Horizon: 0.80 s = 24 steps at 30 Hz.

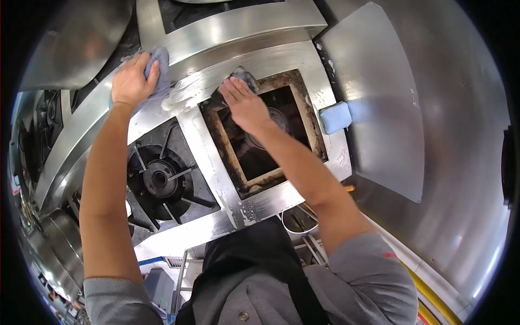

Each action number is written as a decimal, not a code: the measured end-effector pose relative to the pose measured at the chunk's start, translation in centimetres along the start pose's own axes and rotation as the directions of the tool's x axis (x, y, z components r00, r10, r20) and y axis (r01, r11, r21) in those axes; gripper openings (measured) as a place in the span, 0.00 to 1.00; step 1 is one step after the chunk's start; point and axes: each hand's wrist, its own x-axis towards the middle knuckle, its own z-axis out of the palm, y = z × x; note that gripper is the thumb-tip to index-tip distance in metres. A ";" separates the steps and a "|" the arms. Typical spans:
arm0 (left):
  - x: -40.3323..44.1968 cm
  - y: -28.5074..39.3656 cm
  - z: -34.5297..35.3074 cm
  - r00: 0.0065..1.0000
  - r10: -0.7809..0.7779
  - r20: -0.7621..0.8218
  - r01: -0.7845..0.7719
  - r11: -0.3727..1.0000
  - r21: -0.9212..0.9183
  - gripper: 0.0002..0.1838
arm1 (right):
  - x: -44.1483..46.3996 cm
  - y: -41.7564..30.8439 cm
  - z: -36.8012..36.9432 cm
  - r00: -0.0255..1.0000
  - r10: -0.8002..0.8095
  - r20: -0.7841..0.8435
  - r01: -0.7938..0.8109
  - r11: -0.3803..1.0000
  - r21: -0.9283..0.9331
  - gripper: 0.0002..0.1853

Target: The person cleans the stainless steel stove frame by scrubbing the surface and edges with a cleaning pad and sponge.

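Note:
My left hand [132,80] is closed on a grey-blue cloth [158,73] on the raised steel edge of the stove, at the upper left. My right hand [245,104] presses a dark scouring pad [245,79] against the steel top, at the upper left corner of the square opening [254,179]. That opening has a brown, stained rim, and its inside is dark. Whitish suds [176,104] lie on the steel between my two hands. A light blue sponge [335,117] rests on the right edge of the stove top.
A gas burner [161,179] with metal arms sits left of the opening. A steel wall panel [379,103] rises on the right. A big round pan [76,43] is at the upper left. Below the front edge is a white-rimmed container [299,232].

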 end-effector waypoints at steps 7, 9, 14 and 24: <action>0.1 0.2 -0.1 1.000 -0.014 0.015 0.013 1.000 0.011 0.15 | -3.5 10.3 -3.6 0.937 0.349 -0.003 -0.343 0.920 -0.191 0.32; 0.1 0.3 -0.4 0.999 -0.023 0.031 0.022 1.000 0.015 0.16 | -2.5 5.1 -0.7 0.976 0.220 -0.007 -0.219 0.969 -0.113 0.30; 0.1 0.8 0.1 1.000 -0.016 -0.008 0.016 0.999 0.033 0.16 | -0.9 2.8 -1.6 0.995 -0.008 0.096 0.001 0.997 0.074 0.27; -0.2 0.4 -0.2 1.000 -0.031 0.007 0.030 0.999 0.040 0.16 | 2.3 -4.7 1.1 0.987 0.037 0.154 -0.039 0.999 0.009 0.28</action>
